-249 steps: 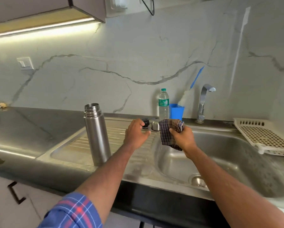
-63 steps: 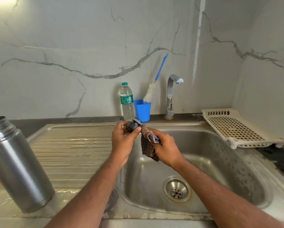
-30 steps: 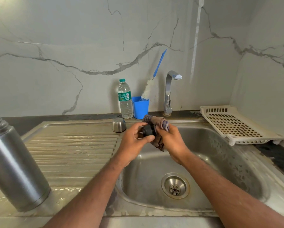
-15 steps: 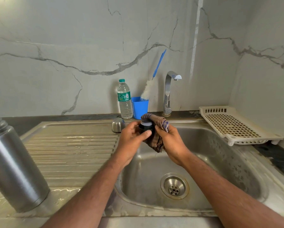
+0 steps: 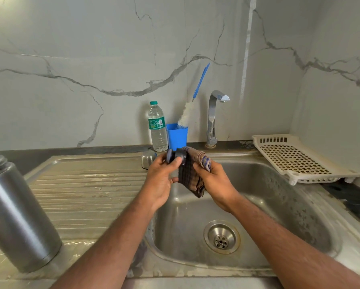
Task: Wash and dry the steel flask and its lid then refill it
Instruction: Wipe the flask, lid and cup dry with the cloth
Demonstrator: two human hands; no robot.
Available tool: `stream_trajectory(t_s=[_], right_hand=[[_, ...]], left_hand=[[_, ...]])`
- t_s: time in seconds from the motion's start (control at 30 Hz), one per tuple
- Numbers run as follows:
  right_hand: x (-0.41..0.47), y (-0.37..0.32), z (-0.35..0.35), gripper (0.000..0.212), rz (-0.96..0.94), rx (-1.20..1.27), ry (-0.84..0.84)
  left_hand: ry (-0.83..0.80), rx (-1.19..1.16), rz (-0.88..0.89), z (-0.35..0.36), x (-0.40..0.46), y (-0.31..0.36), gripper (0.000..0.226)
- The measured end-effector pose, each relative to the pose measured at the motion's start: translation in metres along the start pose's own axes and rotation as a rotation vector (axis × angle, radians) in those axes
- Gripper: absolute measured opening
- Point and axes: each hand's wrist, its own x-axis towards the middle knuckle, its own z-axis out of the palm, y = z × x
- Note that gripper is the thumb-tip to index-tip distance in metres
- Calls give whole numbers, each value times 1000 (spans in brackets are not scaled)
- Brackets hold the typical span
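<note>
The steel flask [image 5: 14, 213] stands open and uncapped on the drainboard at the far left. Over the sink's left rim, my left hand [image 5: 161, 178] grips the dark inner lid [image 5: 176, 156] between thumb and fingers. My right hand [image 5: 213, 181] holds a checked cloth [image 5: 190, 176] bunched against that lid, and its lower corner hangs over the basin. The steel outer cap [image 5: 148, 159] sits upside down at the back of the drainboard, just behind my left hand.
The steel sink [image 5: 279, 197] has its drain [image 5: 221, 236] below my hands. A tap [image 5: 213, 115], a blue cup [image 5: 177, 135] with a bottle brush [image 5: 192, 105] and a plastic water bottle [image 5: 157, 127] stand along the back. A cream rack [image 5: 300, 159] lies right.
The lid has turned in my left hand, with the cloth shifting round it. The steel cap, hidden 2.1 s ago, shows behind my left hand. The flask has not moved.
</note>
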Motion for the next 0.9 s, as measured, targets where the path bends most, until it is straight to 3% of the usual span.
stream_trajectory(t_s=[0.07,0.2,0.3,0.37,0.57,0.7,0.8,0.9], right_hand=[[-2,1,3,31,6,-5,-25],[-3,-2,3,28,-64,-85,-1],[-3,-4,3,35,-119,-134,11],[-1,-5,1,37,-132,-124,46],[2,3,-5,34,-36,-10,28],[-2,-3,1,46,-200,-247,-54],[0,-4,-4,58,-323,-415,-102],[1,-7,-11,56,-344,-378,-100]], left_hand=[[49,-19,42,-3,1,-1,39],[76,221,151,-13,6,-6,61],[-28,520,239,-15,7,-10,49],[-98,567,266,-9,4,-14,46],[-28,-77,105,7,-2,-2,41],[114,-16,58,0,1,-1,33],[-28,80,-48,-2,-3,3,17],[-77,-32,-119,0,-8,11,19]])
